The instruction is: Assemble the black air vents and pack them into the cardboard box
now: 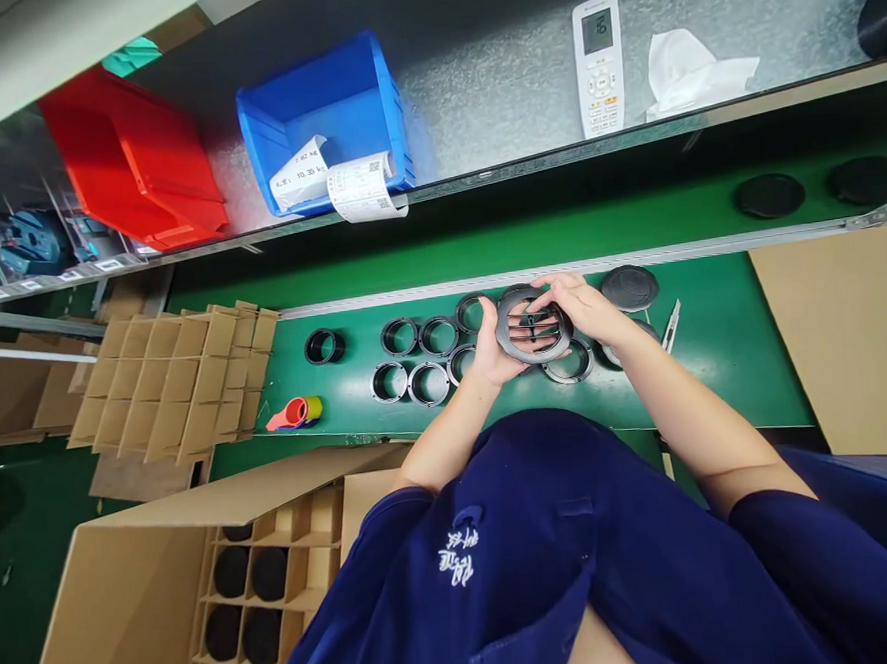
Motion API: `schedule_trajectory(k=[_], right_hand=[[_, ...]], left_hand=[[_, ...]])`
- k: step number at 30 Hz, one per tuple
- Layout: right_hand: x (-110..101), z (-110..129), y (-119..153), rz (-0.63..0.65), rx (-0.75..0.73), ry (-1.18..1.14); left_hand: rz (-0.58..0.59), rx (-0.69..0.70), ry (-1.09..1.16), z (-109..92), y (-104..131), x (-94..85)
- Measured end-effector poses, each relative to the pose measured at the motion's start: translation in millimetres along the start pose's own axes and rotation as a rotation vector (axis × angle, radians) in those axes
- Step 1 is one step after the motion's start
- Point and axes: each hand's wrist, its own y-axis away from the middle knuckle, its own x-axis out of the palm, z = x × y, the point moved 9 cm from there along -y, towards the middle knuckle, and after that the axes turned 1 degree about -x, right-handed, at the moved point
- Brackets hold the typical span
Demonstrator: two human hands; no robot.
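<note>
A round black air vent (514, 345) with slats across its opening is held up over the green table. My left hand (492, 354) supports it from the left and behind, its fingers showing through the opening. At the upper right, my right hand (578, 302) grips the rim, with fingertips at the slats. Several black rings (429, 384) stand in rows on the table, to the left of my hands and partly under them. Another black ring (568, 374) lies just below the vent. A round black disc (629, 288) sits right of my right hand, partly behind it.
A utility knife (671, 326) lies at right. Tape rolls (296, 413) and cardboard dividers (168, 379) are at left. Below stands an open carton (151, 590) with black round parts in cells. The shelf above carries blue (324, 99) and red bins (139, 160) and a remote (599, 67).
</note>
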Motion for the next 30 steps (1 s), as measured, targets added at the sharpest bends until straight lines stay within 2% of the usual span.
schedule_trajectory(k=[2,4,6,8,10,13,15,19,21,24,26,30], right_hand=[[-2.4,-5.1,0.9,-0.039,0.043,-0.082],[1.7,-9.3,4.7,-0.044,0.001,0.01],[23.0,-13.0,14.5,0.065,-0.131,0.248],[56.0,-26.4,31.3,0.242,-0.242,0.496],[80.9,-50.3,46.5,0.37,-0.228,0.636],[92.7,-85.1,54.8,0.445,-0.092,0.675],[83.2,-102.4,47.8,0.418,-0.04,0.679],[14.0,-142.5,13.6,0.03,0.119,0.861],[-7.5,-165.0,1.2,-0.036,0.157,0.924],[-12.7,-189.4,-12.7,0.012,0.135,0.941],[-12.3,-195.0,-19.6,0.015,0.143,0.931],[-3.6,-177.8,-27.5,-0.052,0.08,0.913]], left_hand=[[0.006,-0.008,0.017,-1.0,-2.3,-1.4],[-0.021,0.004,0.034,-3.9,-5.6,-11.6],[-0.099,0.055,0.048,-7.4,-8.6,-31.7],[-0.187,0.077,0.045,-3.1,-10.5,-54.3],[-0.244,0.036,0.013,11.5,-12.0,-71.0],[-0.288,-0.048,-0.049,36.0,-14.2,-82.5],[-0.31,-0.094,-0.069,45.2,-15.4,-85.5],[-0.429,-0.107,-0.122,36.8,-11.9,-103.4],[-0.467,-0.089,-0.132,28.0,-8.7,-114.3],[-0.508,-0.082,-0.11,21.2,-4.0,-128.0],[-0.55,-0.076,-0.093,19.4,-0.8,-135.1],[-0.643,-0.092,-0.078,20.1,3.4,-144.5]])
